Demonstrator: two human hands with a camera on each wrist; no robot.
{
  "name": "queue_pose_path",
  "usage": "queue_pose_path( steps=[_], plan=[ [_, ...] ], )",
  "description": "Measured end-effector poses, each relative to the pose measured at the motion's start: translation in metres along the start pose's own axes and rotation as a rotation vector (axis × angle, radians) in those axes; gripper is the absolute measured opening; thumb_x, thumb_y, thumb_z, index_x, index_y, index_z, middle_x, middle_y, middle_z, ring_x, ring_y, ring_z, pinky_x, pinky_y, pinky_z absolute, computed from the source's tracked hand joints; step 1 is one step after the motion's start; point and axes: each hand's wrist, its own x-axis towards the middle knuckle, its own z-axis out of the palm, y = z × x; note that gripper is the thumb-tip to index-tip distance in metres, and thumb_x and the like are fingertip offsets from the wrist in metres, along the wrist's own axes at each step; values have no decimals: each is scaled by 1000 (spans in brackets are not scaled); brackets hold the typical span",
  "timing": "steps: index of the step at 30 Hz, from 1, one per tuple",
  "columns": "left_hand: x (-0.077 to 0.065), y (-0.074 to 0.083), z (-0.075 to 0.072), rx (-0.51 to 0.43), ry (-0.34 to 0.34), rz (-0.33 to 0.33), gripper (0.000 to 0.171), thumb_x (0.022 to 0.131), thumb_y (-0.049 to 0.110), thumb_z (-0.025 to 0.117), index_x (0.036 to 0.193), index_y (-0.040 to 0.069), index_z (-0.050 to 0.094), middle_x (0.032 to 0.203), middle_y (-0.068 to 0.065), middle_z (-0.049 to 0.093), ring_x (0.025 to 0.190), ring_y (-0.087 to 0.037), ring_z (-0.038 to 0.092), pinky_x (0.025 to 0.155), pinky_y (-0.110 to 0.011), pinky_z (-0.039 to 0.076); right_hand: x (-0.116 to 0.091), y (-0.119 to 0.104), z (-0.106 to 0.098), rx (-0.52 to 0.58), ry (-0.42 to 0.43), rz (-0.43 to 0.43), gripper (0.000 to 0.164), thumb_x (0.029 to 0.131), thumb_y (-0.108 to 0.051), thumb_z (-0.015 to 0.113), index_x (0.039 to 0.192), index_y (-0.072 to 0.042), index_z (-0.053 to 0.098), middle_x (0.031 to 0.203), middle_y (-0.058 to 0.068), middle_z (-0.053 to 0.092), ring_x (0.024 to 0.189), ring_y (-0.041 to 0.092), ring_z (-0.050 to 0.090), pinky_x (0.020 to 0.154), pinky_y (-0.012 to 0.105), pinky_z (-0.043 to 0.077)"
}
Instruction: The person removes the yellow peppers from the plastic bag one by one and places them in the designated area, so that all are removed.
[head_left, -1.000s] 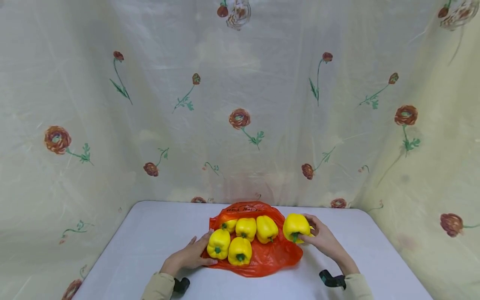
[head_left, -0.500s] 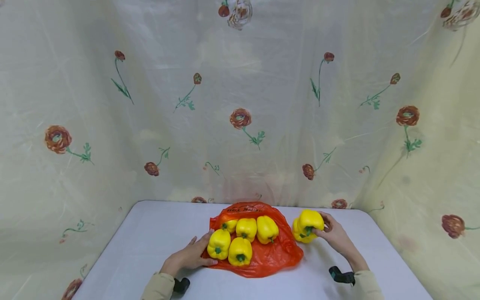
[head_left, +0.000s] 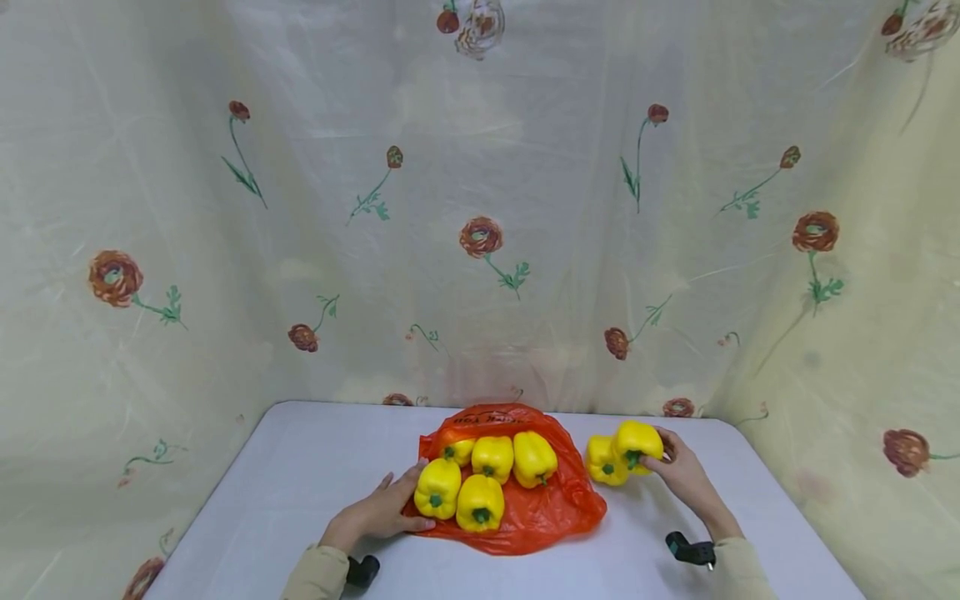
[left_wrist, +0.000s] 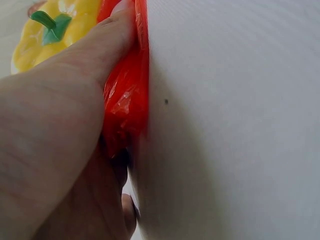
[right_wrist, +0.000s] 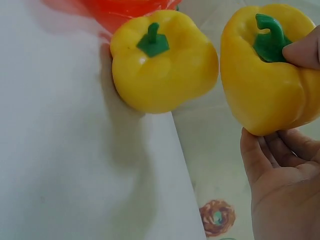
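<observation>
My right hand (head_left: 686,475) holds a yellow bell pepper (head_left: 637,443) with a green stem, the thumb by the stem and the fingers under its side in the right wrist view (right_wrist: 270,75). Just left of it, a second yellow bell pepper (head_left: 604,462) rests on the table outside the bag. My left hand (head_left: 382,507) is at the left edge of a red plastic bag (head_left: 536,521), the film between thumb (left_wrist: 107,42) and fingers. Several yellow bell peppers (head_left: 480,502) lie in the bag's wide mouth; the nearest one to this hand (head_left: 437,489) sits right by its fingers.
The white table (head_left: 315,450) carries the bag near its back edge. Behind and to both sides hangs a pale curtain (head_left: 555,292) printed with flowers. Each wrist wears a black camera mount (head_left: 690,552).
My right hand has moved right with its bell pepper, past the loose one, which now shows more fully at its left. The left hand and the bag have stayed put.
</observation>
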Motion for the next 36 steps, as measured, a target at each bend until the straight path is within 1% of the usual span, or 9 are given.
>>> queue_pose_path(
  steps=[7, 13, 17, 24, 30, 36],
  plan=[
    [2, -2, 0, 7, 2, -4, 102, 81, 65, 60, 156, 13, 13, 163, -7, 15, 148, -29, 20, 120, -57, 4, 0, 7, -10, -12, 27, 18, 76, 95, -25, 60, 148, 9, 17, 151, 31, 25, 138, 47, 28, 111, 57, 31],
    [2, -2, -1, 8, 8, -5, 102, 81, 65, 61, 156, 13, 14, 163, -7, 16, 148, -30, 20, 120, -58, 5, 1, 17, -14, 5, 32, 35, 76, 95, -24, 59, 148, 10, 16, 151, 33, 23, 140, 47, 26, 112, 57, 31],
    [2, -3, 0, 10, 5, -3, 102, 81, 65, 60, 156, 13, 14, 163, -7, 15, 148, -29, 20, 120, -58, 5, 1, 26, -14, -4, 19, 66, 79, 96, -29, 59, 148, 10, 14, 152, 33, 21, 140, 48, 25, 111, 56, 32],
    [1, -1, 0, 1, 5, 0, 102, 82, 64, 61, 156, 13, 14, 163, -8, 15, 148, -30, 20, 120, -58, 4, 1, 39, -13, -16, 2, 121, 85, 95, -35, 58, 148, 12, 11, 151, 36, 19, 139, 49, 24, 113, 58, 29],
    [2, -1, 1, -2, 5, -8, 102, 81, 64, 61, 156, 13, 14, 163, -7, 16, 148, -30, 20, 120, -58, 4, 4, 49, -12, -28, -14, 155, 87, 94, -33, 59, 147, 15, 10, 151, 38, 16, 140, 51, 21, 114, 57, 25],
    [5, -2, 2, -6, 4, -22, 102, 81, 64, 62, 156, 14, 14, 163, -7, 16, 148, -30, 19, 120, -58, 4, 3, 52, -9, -26, -26, 195, 89, 93, -36, 59, 147, 14, 10, 151, 38, 14, 141, 51, 17, 116, 57, 22]
  ],
)
